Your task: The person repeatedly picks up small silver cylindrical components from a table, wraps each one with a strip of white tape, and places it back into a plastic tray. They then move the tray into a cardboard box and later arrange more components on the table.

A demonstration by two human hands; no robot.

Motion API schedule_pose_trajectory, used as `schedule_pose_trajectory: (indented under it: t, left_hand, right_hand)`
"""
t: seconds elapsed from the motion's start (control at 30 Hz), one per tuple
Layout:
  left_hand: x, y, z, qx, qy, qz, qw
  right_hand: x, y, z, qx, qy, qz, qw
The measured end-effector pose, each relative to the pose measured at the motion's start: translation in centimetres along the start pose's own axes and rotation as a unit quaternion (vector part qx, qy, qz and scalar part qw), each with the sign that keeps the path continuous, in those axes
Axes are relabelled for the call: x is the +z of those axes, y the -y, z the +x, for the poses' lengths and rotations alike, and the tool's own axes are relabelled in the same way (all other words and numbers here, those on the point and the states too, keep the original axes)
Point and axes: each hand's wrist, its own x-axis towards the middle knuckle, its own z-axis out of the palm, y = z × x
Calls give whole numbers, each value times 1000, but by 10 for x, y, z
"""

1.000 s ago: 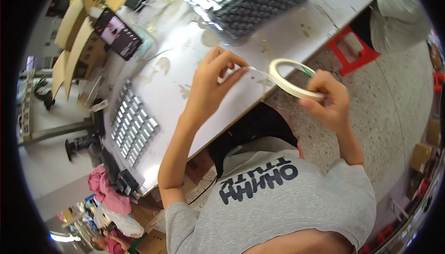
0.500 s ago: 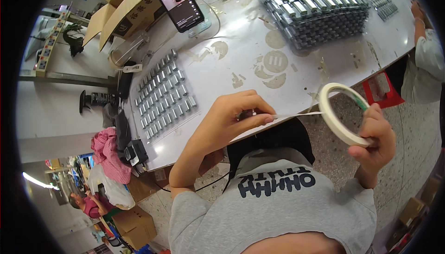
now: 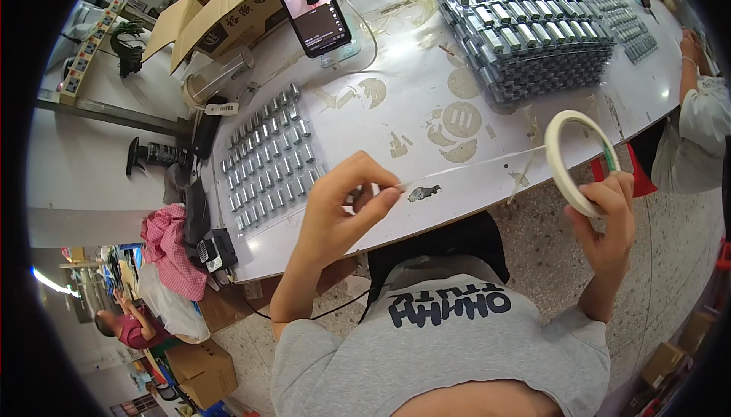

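Note:
A strip of cream masking tape (image 3: 480,162) stretches taut over the table's near edge. My left hand (image 3: 335,207) pinches its free end between thumb and forefinger; a small shiny bit shows in the curl of its fingers, too hidden to name. My right hand (image 3: 611,215) grips the lower rim of the masking tape roll (image 3: 558,169), which is tilted upright above the table's right part. To the left of my left hand, a clear tray of silver metal cylinders (image 3: 270,162) lies on the white table.
A tall stack of trays with metal parts (image 3: 525,28) stands at the back right. Behind are a lit phone (image 3: 312,9) on a stand and an open cardboard box (image 3: 228,25). A spray bottle (image 3: 160,154) lies left. Another person's arm (image 3: 689,74) rests at the right edge.
My hands have moved apart, the left one leftward and the right one farther over the table. The stretch of tape between them has grown longer.

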Motion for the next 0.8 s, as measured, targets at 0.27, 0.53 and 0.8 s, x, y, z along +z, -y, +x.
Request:
schedule_pose_trajectory:
  t: [0.27, 0.53, 0.8]
  left_hand:
    - [37, -4, -16, 70, 122, -397, 907]
    - [2, 15, -17, 73, -46, -621, 779]
    - [-34, 21, -42, 123, -24, -658, 743]
  right_hand:
    - [74, -16, 16, 345, -346, 566, 664]
    - [84, -39, -4, 160, -368, 70, 913]
    - [50, -53, 16, 272, -387, 483, 737]
